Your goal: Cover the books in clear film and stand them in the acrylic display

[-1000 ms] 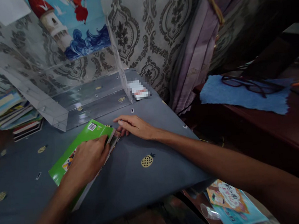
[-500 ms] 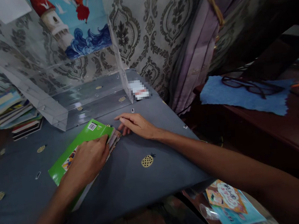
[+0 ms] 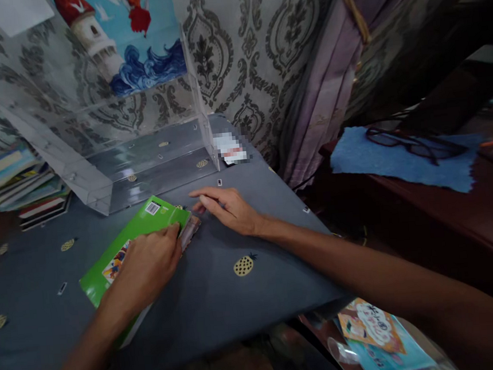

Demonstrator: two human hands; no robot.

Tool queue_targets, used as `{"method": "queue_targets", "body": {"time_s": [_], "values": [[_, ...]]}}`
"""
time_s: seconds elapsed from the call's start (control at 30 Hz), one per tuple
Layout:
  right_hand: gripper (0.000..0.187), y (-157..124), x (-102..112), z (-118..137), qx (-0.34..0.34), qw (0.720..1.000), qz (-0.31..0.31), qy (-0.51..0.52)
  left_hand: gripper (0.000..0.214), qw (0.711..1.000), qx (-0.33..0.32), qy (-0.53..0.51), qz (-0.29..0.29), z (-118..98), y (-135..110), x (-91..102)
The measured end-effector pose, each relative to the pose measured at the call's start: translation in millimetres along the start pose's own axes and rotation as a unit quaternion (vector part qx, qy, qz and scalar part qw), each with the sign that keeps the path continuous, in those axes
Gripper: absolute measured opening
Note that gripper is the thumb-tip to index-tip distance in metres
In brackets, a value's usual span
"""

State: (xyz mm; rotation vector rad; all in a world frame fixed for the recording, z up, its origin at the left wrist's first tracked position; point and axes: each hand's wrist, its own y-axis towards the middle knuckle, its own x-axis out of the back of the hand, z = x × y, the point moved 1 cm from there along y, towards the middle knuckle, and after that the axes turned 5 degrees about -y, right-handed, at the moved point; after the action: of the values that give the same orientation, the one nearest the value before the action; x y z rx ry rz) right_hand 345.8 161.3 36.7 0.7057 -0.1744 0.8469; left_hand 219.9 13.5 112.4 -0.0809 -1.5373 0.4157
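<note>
The left arm [image 3: 78,361] comes from 7 o'clock, and the left hand [image 3: 144,269] is curled down, with its fingers toward 2 o'clock. The right arm [image 3: 365,261] comes from 4 o'clock, and the right hand [image 3: 231,212] stays low and open, its fingers [image 3: 208,197] spread toward 10 o'clock.

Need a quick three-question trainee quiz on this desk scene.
1. Which hand is on the green book, left or right?
2. True or false: the eyeglasses lie on a blue cloth.
3. What fruit is printed on the grey tablecloth?

Key:
1. The left hand
2. True
3. A pineapple
</note>
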Motion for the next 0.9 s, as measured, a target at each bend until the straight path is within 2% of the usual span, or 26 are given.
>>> {"method": "queue_targets", "body": {"time_s": [0.17,0.27,0.67,0.9], "values": [[0.035,-2,0,4,0.067,0.996,-0.023,-0.049,0.033,1.0,-0.004,0.021,-0.008,-4,1,-4.5],[0.035,-3,-1,4,0.083,0.993,-0.009,-0.08,0.035,0.999,-0.011,0.037,-0.028,-7,1,-9.9],[0.037,-5,-4,-2,0.08,0.985,0.064,-0.142,0.039,0.994,-0.022,0.062,-0.082,-6,2,-29.3],[0.033,-8,-12,3,0.103,0.955,0.075,-0.267,0.037,0.991,-0.028,0.046,-0.12,-4,0,-34.0]]}}
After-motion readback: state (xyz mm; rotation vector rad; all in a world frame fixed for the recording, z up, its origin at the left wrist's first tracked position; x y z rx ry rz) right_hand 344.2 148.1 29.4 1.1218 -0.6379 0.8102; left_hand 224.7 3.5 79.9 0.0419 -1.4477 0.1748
